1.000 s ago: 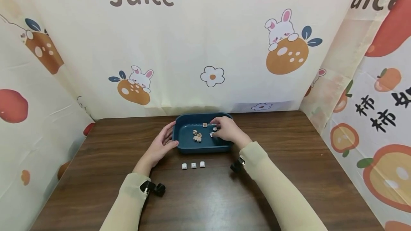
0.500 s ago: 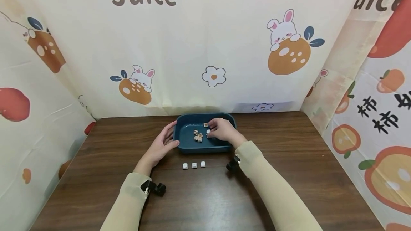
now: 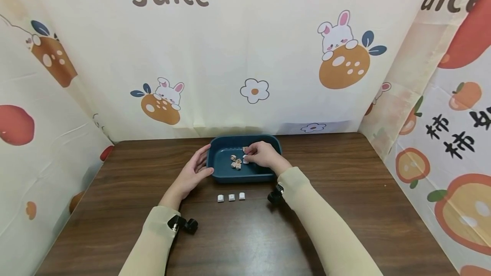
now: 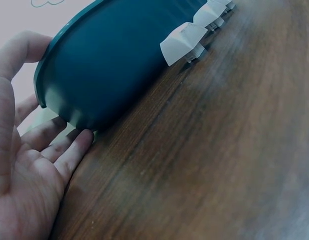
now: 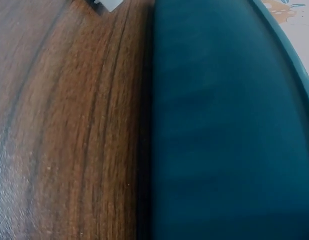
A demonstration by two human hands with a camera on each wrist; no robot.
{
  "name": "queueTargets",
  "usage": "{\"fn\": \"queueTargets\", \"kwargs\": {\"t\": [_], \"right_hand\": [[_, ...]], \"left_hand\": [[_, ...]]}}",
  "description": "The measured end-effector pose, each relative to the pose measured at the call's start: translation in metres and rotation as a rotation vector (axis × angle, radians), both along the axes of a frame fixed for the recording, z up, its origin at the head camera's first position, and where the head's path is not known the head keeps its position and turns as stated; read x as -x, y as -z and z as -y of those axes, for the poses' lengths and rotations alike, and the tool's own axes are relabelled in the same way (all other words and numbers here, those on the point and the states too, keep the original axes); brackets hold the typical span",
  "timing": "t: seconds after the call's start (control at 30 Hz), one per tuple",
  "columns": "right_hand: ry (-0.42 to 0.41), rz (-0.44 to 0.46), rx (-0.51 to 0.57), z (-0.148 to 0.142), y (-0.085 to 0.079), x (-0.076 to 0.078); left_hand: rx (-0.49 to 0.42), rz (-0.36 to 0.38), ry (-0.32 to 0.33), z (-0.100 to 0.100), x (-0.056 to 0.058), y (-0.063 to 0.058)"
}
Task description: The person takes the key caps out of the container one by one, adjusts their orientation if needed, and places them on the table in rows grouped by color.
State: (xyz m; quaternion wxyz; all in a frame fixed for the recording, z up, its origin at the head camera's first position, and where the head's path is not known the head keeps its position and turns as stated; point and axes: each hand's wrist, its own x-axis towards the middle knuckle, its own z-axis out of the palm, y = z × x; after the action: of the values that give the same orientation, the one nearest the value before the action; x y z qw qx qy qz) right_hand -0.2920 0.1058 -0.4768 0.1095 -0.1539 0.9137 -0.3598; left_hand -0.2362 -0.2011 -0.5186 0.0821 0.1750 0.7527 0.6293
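Observation:
In the head view, a dark blue tray (image 3: 243,179) sits near the table's back edge. My left hand (image 3: 193,170) rests against its left side. Its fingers touch the outer wall in the left wrist view. Over the tray's right half, my right hand (image 3: 264,155) pinches a white keycap (image 3: 245,160) between thumb and fingers; the fingers partly hide it. Several small wooden cubes (image 3: 236,163) lie just left of it in the tray, and another wooden cube (image 3: 244,149) lies behind. My right hand is outside the right wrist view.
Three white keycaps stand in a row before the tray: a left one (image 3: 220,198), a middle one (image 3: 232,197) and a right one (image 3: 242,196). The brown wooden table (image 3: 230,242) meets a printed curtain (image 3: 215,63) at the back.
My right hand has moved left inside the tray, and the white keycap at its fingertips has shifted left toward the wooden cubes. My left hand keeps its place on the tray.

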Motion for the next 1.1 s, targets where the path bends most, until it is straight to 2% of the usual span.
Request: {"fn": "queueTargets", "kwargs": {"t": [0.27,0.8,1.1], "right_hand": [[-0.005,-0.01,-0.044,0.0023,0.0024,0.0014],[-0.036,-0.019,0.019,0.0001,0.0003,-0.0008],[-0.006,-0.065,0.065,0.0,-0.002,-0.0016]], "left_hand": [[-0.01,0.007,0.003,0.0006,-0.0015,-0.0007],[-0.001,0.005,0.004,0.0001,-0.0003,0.0001],[-0.007,0.005,0.006,0.0002,0.0001,0.0007]]}}
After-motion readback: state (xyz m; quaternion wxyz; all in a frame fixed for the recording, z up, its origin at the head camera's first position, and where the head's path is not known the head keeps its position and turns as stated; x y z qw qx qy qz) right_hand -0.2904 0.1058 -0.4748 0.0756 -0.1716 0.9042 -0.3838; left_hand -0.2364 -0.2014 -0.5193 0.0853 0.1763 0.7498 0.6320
